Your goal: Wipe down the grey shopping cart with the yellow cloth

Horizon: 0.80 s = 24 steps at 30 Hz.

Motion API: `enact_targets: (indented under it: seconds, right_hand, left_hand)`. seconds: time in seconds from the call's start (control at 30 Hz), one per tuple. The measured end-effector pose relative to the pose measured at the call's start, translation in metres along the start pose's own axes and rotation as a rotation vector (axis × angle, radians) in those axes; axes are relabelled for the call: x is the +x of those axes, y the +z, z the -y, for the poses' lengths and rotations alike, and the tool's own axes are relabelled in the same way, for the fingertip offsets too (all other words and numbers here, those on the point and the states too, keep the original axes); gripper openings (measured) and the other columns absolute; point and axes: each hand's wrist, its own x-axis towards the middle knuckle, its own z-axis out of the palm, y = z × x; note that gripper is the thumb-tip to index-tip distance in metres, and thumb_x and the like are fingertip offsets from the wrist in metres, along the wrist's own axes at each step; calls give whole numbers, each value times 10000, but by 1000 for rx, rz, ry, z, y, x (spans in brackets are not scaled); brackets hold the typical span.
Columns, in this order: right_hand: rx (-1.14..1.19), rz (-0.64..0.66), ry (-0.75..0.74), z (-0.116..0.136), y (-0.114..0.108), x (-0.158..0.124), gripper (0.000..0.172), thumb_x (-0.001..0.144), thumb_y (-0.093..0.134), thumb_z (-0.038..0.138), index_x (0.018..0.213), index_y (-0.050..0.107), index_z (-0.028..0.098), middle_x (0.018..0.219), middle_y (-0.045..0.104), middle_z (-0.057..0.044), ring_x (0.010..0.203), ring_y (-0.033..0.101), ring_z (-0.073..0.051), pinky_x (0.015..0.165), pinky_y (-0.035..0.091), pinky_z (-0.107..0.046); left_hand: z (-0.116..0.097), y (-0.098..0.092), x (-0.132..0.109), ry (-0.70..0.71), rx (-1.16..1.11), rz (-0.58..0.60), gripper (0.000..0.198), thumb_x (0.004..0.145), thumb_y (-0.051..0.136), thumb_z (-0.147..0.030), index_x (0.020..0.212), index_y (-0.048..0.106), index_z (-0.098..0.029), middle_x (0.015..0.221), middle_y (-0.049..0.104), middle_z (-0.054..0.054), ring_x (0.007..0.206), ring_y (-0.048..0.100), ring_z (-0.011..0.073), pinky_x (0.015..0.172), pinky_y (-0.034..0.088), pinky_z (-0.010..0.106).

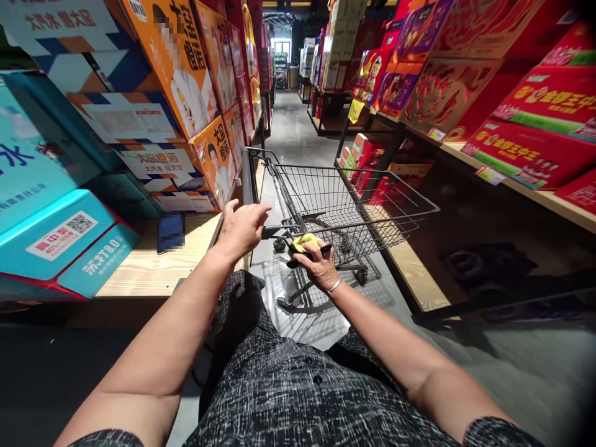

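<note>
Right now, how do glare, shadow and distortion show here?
Head view: glare brightens the floor down the aisle; head view: the shopping cart casts a grid-like shadow; head view: the red boxes at right look stretched, and the upper-right corner is dark.

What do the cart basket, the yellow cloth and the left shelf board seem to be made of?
Cart basket: probably metal wire, dark grey, as the thin crossing rods suggest.
Yellow cloth, under the right hand: soft fabric, it seems, since it bunches in folds; the fibre cannot be told.
Left shelf board: pale wood or wood-look laminate, judging by its streaky grain.
</note>
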Motion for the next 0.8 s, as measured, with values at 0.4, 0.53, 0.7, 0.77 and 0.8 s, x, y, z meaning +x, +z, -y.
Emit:
enact_targets:
  seconds: [0.4, 0.53, 0.7, 0.77, 0.8]
  right_hand:
    - [-63, 149, 29, -16, -2, -16, 371, 871, 671, 144, 1140, 781, 374, 1298, 606, -51, 1234, 430, -302, 987, 403, -443]
    - [15, 21, 120, -15, -31, 11, 483, 827, 659, 173, 1281, 733, 322, 1358, 537, -83, 1251, 445, -313, 1059, 390, -476]
    - [59, 157, 134, 4, -43, 87, 586, 840, 655, 241, 1421, 636, 315, 1455, 530, -90, 1168, 492, -302, 971, 399, -438]
    - [57, 284, 146, 1, -42, 101, 589, 832, 656, 240, 1414, 640, 330, 1435, 571, -72, 1064, 515, -274, 913, 392, -411]
    - [51, 327, 150, -5, -42, 103, 577, 826, 655, 235, 1395, 655, 334, 1423, 589, -63, 1029, 518, -263, 898, 385, -402]
  left_hand:
    - [-40, 41, -1, 154, 210, -6, 385, 1032, 477, -444, 1243, 675, -190, 1261, 736, 108, 1050, 693, 296, 892, 421, 453]
    - [-27, 43, 3, 153, 247, -47, 329, 1018, 493, -441, 1005, 723, -205, 1103, 771, 76, 911, 706, 272, 820, 402, 440]
    - [-18, 45, 7, 155, 271, -108, 359, 1033, 464, -426, 916, 723, -207, 966, 773, 77, 850, 707, 257, 748, 378, 410]
    - [-16, 45, 8, 140, 276, -101, 384, 1042, 450, -434, 914, 733, -209, 951, 776, 74, 832, 710, 254, 711, 363, 402]
    - [-15, 44, 9, 131, 274, -99, 401, 1045, 446, -453, 912, 738, -212, 951, 779, 73, 825, 710, 252, 698, 356, 398]
